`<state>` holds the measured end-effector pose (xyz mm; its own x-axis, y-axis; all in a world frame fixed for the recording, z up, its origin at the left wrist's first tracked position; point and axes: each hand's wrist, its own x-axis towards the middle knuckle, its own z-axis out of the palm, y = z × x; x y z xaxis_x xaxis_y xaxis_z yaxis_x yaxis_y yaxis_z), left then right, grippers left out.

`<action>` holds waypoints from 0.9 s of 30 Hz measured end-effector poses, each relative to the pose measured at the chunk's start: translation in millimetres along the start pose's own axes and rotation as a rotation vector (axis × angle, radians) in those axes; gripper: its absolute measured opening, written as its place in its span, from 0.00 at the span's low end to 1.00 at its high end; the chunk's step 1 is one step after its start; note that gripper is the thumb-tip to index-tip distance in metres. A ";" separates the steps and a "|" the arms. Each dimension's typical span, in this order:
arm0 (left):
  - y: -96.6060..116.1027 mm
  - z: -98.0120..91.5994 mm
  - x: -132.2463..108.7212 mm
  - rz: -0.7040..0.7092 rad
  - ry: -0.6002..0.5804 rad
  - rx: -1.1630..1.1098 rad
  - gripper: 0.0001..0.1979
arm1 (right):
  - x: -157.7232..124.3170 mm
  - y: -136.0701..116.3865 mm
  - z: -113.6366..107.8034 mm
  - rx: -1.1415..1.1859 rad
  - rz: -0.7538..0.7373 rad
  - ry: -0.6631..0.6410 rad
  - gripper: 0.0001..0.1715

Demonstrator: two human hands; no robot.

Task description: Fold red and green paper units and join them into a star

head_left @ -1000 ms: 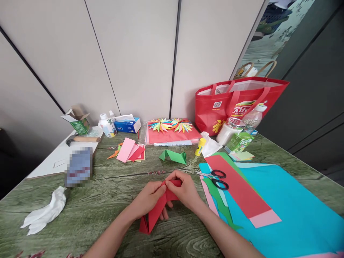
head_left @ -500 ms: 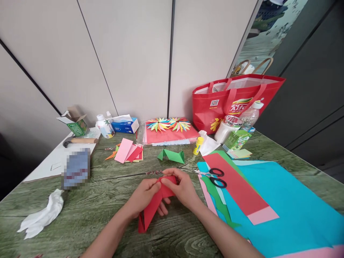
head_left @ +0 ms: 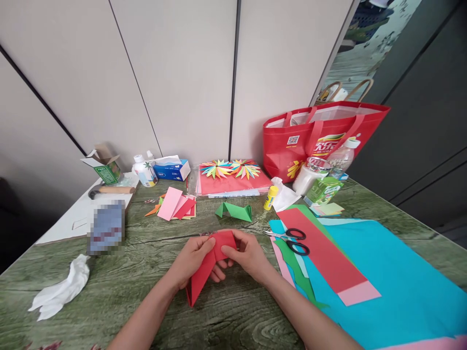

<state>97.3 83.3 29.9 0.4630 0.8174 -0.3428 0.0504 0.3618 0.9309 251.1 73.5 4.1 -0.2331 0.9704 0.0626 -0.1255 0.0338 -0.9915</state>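
A folded piece of red paper is held between my two hands above the table's near middle. My left hand grips its left side, thumb on top near the crease. My right hand pinches the upper right part, thumb pressed on the front and fingers behind. The paper's lower left end hangs down to a folded point. Just beyond my hands lies a folded green paper piece. Black-handled scissors rest to the right on the coloured sheets. Some fingers are hidden behind the red paper.
Large blue paper and a red strip cover the right side. A yellow glue stick, pink and red slips, paper stars and a red bag stand farther back. Crumpled tissue and a hammer lie left.
My right thumb has moved down from the crease onto the red paper's right part. The paper has turned, its right part now facing me more and its lower left end more closed.
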 end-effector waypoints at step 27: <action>4.3 -0.5 -2.9 0.007 -0.030 -0.005 0.18 | -3.9 -2.6 -4.0 -0.143 -0.135 -0.159 0.20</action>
<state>95.8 82.7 34.8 0.4897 0.8060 -0.3325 0.0425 0.3588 0.9324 256.2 70.5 6.0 -0.3738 0.9054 0.2015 -0.0312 0.2048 -0.9783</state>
